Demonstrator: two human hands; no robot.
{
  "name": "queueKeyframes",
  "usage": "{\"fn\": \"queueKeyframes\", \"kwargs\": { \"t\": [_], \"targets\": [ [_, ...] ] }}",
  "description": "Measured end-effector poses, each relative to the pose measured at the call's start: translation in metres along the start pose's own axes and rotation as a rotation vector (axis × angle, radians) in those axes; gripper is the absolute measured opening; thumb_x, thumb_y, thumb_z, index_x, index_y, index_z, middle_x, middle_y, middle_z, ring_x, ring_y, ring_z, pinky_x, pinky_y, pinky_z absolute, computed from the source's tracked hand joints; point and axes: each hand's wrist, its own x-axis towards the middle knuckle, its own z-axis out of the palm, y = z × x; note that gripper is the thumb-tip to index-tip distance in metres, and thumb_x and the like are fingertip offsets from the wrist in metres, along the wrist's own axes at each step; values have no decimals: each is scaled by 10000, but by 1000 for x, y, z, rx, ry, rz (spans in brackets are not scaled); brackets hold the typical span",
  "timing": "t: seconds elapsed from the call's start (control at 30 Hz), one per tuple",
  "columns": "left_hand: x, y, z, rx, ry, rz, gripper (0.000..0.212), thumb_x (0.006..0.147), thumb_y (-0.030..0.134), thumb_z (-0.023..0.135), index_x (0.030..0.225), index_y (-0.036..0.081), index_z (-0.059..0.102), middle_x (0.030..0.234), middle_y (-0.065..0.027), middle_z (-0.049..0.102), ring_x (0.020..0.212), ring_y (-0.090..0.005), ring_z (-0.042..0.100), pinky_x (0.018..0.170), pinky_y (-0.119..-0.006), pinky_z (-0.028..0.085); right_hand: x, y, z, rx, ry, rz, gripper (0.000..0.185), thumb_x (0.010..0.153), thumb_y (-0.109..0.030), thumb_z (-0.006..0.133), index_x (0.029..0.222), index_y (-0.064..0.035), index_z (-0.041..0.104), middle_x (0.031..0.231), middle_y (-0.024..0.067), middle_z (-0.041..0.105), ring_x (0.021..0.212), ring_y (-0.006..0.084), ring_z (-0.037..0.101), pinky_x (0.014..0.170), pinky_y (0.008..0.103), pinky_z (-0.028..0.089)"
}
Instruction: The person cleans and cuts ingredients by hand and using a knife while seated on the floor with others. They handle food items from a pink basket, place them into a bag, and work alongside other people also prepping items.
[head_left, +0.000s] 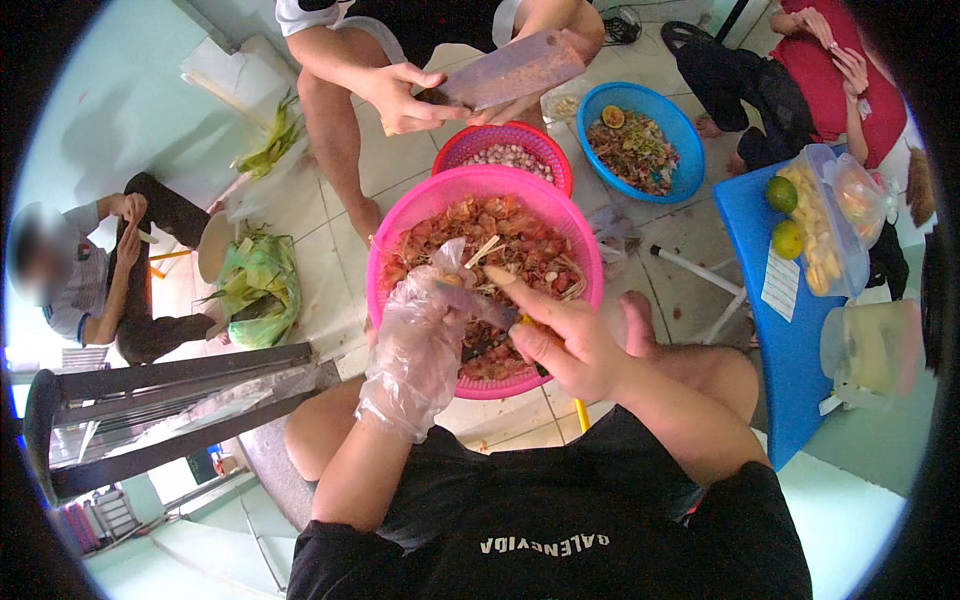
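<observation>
Over a pink plastic basket (384, 225), my left hand (416, 330) wears a clear plastic glove. Its fingers are curled at the knife blade, around a small pale piece of food (450, 280) that is mostly hidden. My right hand (574, 345) is bare and grips a small knife (480, 304), index finger stretched forward. The blade points left and touches or nearly touches the gloved fingers. Reddish-brown papery skins (480, 217) and trimmings fill the basket, with pale stalk pieces (486, 251) above the blade.
Behind stands a red basket of small bulbs (514, 159). A person opposite holds a cleaver (510, 71). A blue basin (589, 161) holds scraps. On the right, a blue table (795, 375) bears green citrus fruits (781, 195) and containers. A green bag of husks (259, 289) lies left, near another seated person.
</observation>
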Motion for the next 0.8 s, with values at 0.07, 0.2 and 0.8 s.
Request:
{"fn": "queueKeyframes", "kwargs": {
  "t": [0.07, 0.2, 0.8],
  "targets": [
    [3, 0, 2, 62, -39, -31, 323, 938, 86, 648, 1241, -15, 599, 1093, -82, 649, 965, -194, 633, 798, -290, 545, -1, 0, 0, -77, 4, -207, 545, 1003, -122, 539, 1518, -55, 371, 1229, 204, 669, 1092, 291, 677, 939, 344, 489],
    [5, -2, -4, 222, -137, -99, 317, 925, 108, 666, 1212, -19, 618, 1084, -122, 679, 963, -236, 674, 834, -349, 570, -3, -1, -2, 2, -45, -51, 541, 994, -106, 547, 1506, -45, 384, 1270, 214, 646, 1153, 306, 654, 965, 351, 483],
    [-3, -11, -5, 90, -135, 39, 355, 939, 120, 651, 1239, -60, 593, 1192, -163, 646, 946, -245, 669, 854, -347, 546, 0, 11, 3, -42, -36, -144, 510, 972, -41, 566, 1465, -25, 440, 1289, 223, 628, 1192, 320, 631, 986, 357, 474]
  ]
}}
